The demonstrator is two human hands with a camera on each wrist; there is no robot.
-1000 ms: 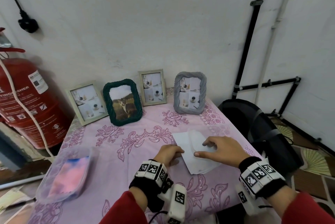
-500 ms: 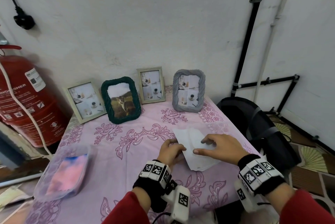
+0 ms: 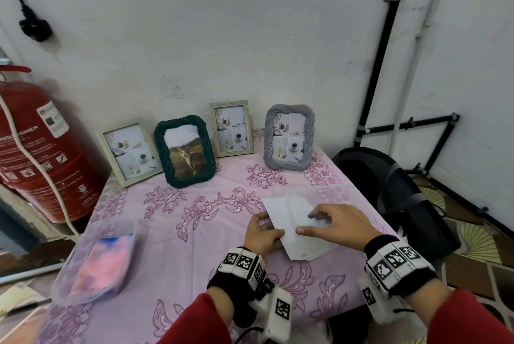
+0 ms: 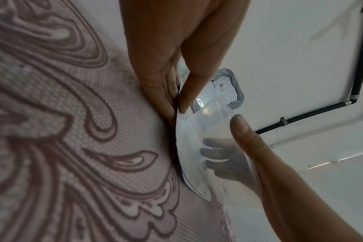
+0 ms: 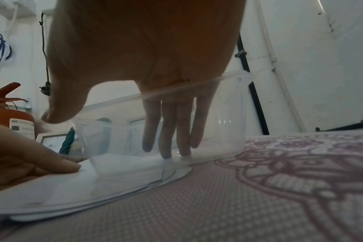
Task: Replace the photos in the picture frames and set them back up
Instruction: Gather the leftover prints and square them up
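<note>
Photos (image 3: 297, 229), a thin stack of white sheets lying blank side up, sat on the pink floral tablecloth (image 3: 172, 232) near your front right edge of the table, well apart from the four frames along the wall. A clear plastic container (image 5: 197, 124) stood over the far part of the stack; the right wrist view showed your fingers through its wall.

Your left hand (image 3: 262, 235) was at the stack's near-left edge. The left wrist view showed its thumb above and fingers below that edge, pinching it. Your right hand (image 3: 338, 222) lay over the middle of the stack with its fingers (image 5: 172, 131) straight and close together, tips down on the top sheet inside the container, thumb held apart toward the left hand.

Key relation: the stack's long axis ran from near right to far left, and both hands met it at the near end, the left on the edge, the right on top. Judgement: separating one sheet depended on the left pinch lifting while the right pinned the rest.

Of the frames, only the dark green frame (image 3: 185, 150) showed a cat picture. The grey frame (image 3: 289, 137) and two pale wooden frames (image 3: 128, 151) (image 3: 230, 128) showed what looked like stock inserts. The grey one stood nearest your right hand.
</note>
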